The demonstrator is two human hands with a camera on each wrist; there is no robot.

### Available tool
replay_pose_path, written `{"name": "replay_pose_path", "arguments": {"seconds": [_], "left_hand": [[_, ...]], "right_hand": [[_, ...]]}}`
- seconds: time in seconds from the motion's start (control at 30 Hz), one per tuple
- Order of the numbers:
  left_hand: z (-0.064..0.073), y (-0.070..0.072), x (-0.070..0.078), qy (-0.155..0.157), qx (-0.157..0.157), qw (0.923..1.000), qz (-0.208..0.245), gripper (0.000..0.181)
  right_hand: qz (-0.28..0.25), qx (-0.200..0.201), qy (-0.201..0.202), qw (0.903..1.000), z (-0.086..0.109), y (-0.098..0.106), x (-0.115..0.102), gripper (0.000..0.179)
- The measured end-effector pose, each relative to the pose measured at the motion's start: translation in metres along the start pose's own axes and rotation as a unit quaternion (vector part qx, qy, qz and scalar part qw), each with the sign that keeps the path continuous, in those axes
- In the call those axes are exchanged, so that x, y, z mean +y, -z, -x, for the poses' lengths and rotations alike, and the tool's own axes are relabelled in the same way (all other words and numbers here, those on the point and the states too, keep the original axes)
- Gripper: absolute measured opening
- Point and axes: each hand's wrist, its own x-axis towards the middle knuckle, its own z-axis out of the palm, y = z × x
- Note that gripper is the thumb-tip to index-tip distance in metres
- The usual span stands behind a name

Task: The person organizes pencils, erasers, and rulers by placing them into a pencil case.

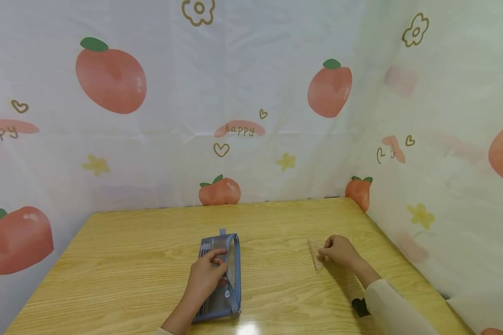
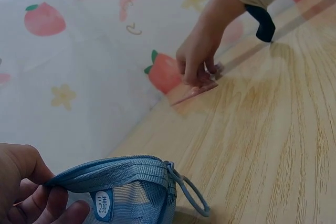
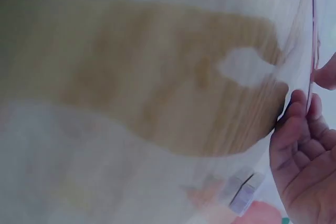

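Note:
A blue mesh zip pencil case [image 1: 218, 302] lies on the table, its zipped side parted, with several pencils [image 1: 205, 250] showing inside at its left. My left hand [image 1: 207, 274] is over the case; in the left wrist view its thumb and fingers pinch the case's opening edge [image 2: 105, 163]. Off to the right, my right hand [image 1: 339, 251] holds a clear pinkish triangular ruler [image 1: 314, 256] between thumb and fingers. The ruler stands tilted close over the table. From the right wrist, this ruler [image 3: 314, 35] appears edge-on beside the fingers.
The wood-grain table [image 1: 151, 242] meets a white fruit-print curtain [image 1: 172, 93] at the back and on the right side. A zip pull loop [image 2: 191, 195] hangs off the case's end. A black strap [image 1: 360, 307] hangs below the right sleeve.

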Motion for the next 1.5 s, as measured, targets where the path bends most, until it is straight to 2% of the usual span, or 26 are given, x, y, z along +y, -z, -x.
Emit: {"name": "replay_pose_path", "arguments": {"seconds": [0.1,0.17,0.23,0.37,0.5,0.8,0.97,1.3,1.5], "left_hand": [[0.0,0.0,0.0,0.0,-0.001,1.0,0.001,0.046],[0.0,0.0,0.0,-0.001,0.0,1.0,0.002,0.046],[0.0,0.0,0.001,-0.001,0.002,1.0,0.002,0.046],[0.0,0.001,0.001,-0.002,0.002,1.0,0.0,0.046],[0.0,0.0,0.001,-0.004,0.001,1.0,-0.002,0.046],[-0.001,0.0,-0.001,-0.002,0.002,1.0,0.002,0.046],[-0.001,0.0,-0.001,-0.001,0.004,1.0,0.003,0.046],[-0.001,0.0,-0.002,-0.013,0.002,0.9999,0.004,0.045],[-0.001,0.001,-0.001,-0.013,0.006,0.9999,0.003,0.045]], "right_hand": [[-0.063,-0.027,0.011,0.9976,0.002,0.001,0.001,0.022],[-0.12,-0.063,0.014,0.9907,0.001,0.002,0.0,0.033],[-0.182,-0.105,0.008,0.9777,-0.001,0.002,0.0,0.041],[-0.266,-0.168,-0.009,0.9492,-0.005,-0.003,-0.003,0.046],[-0.311,-0.195,-0.02,0.9302,-0.004,-0.015,-0.011,0.046],[-0.345,-0.226,-0.01,0.9111,0.0,-0.048,-0.043,0.048],[-0.374,-0.245,-0.009,0.8945,0.004,-0.066,-0.06,0.046],[-0.398,-0.289,-0.014,0.8702,0.005,-0.097,-0.09,0.043],[-0.409,-0.293,-0.018,0.864,0.006,-0.104,-0.1,0.043]]}}
